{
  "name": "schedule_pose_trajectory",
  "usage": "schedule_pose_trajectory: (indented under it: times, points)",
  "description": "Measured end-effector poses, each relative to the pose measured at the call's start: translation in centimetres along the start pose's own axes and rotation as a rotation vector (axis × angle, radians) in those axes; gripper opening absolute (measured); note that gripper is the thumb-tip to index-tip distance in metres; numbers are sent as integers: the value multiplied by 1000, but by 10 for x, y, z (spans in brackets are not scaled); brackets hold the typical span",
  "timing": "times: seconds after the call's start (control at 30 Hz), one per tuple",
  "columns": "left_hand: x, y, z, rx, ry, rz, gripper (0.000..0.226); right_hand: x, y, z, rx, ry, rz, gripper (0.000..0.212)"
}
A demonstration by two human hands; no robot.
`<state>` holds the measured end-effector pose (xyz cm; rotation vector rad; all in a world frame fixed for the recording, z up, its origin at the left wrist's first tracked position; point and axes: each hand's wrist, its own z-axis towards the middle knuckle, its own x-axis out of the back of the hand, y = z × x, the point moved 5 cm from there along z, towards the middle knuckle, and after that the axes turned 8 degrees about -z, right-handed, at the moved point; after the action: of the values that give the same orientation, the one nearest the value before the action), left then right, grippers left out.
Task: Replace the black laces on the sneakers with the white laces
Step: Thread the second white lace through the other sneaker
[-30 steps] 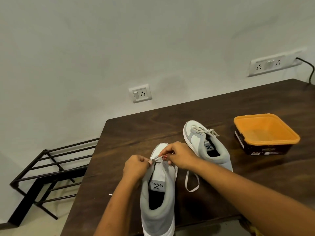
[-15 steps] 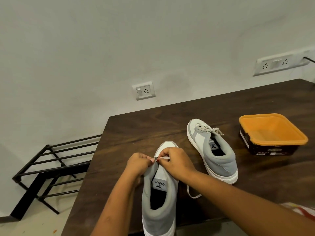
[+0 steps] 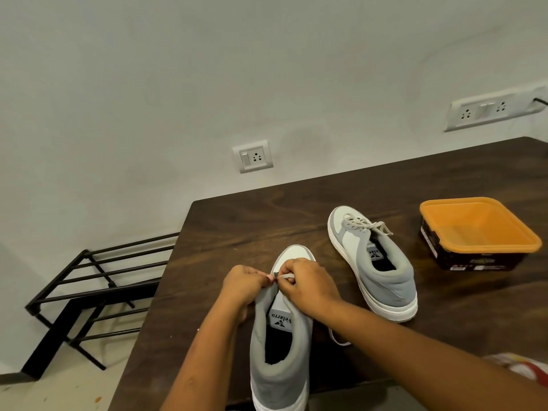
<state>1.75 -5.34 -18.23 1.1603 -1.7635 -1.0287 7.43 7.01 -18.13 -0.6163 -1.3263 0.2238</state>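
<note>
A grey and white sneaker stands heel toward me at the table's near edge. My left hand holds the left side of its eyelet flap. My right hand pinches a white lace over the eyelets. A loop of the same lace trails on the table to the right of the shoe. A second grey and white sneaker stands to the right, laced with a white lace. No black lace is visible.
An orange-rimmed dark container sits at the right on the dark wooden table. A black metal rack stands on the floor to the left. Wall sockets are behind. Colourful cloth shows at lower right.
Both hands have shifted slightly toward the shoe's toe, still working the white lace at the eyelets. The camera view has drifted, moving everything a little right.
</note>
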Motion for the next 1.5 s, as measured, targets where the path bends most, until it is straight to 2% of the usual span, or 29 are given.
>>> schedule_pose_trajectory:
  times: [0.13,0.27,0.4,0.53,0.63,0.7,0.73,0.8,0.87,1.0,1.07,1.1,1.13,1.2,1.27,1.33,1.4,1.43,1.5]
  points:
    - [0,2,-5,5,-56,47,25,1,-1,0,9,-25,5,13]
    - [0,4,-8,32,-93,8,32,2,-2,0,-22,4,2,11]
    - [-4,0,-10,23,-131,9,15,4,0,2,-72,-31,27,9]
    - [0,-1,-1,-104,-10,221,8,6,2,3,-109,-51,55,8]
    - [-3,-5,4,-134,24,285,6,6,4,3,-117,-82,80,6]
    - [-2,-3,6,-157,62,352,14,5,4,4,-108,-122,109,5]
    - [0,-1,7,-170,92,368,17,5,4,4,-97,-157,139,11]
    - [7,7,7,-170,167,183,21,6,3,4,-68,-233,183,30]
    - [13,17,3,-141,202,-233,24,10,4,4,-46,-261,188,41]
    - [45,42,-7,-215,276,-868,18,11,7,3,-48,-269,206,31]
    - [66,47,-10,-233,310,-979,21,10,8,3,-40,-267,208,29]
    - [76,48,-11,-234,331,-900,25,10,8,4,-32,-271,220,28]
    - [82,49,-12,-238,344,-712,27,10,9,5,-23,-279,240,27]
    - [82,50,-13,-318,296,-136,29,11,10,7,-4,-290,258,22]
    - [60,42,-13,-426,99,409,23,16,14,12,4,-268,238,19]
    - [34,21,-10,-361,-102,791,19,22,20,15,-19,-289,238,28]
    - [14,10,-8,-297,-210,938,28,23,27,15,-44,-357,254,34]
    - [7,11,-8,-314,-230,892,27,22,29,14,-55,-379,265,36]
    - [1,19,-9,-358,-214,620,27,22,32,14,-79,-367,286,41]
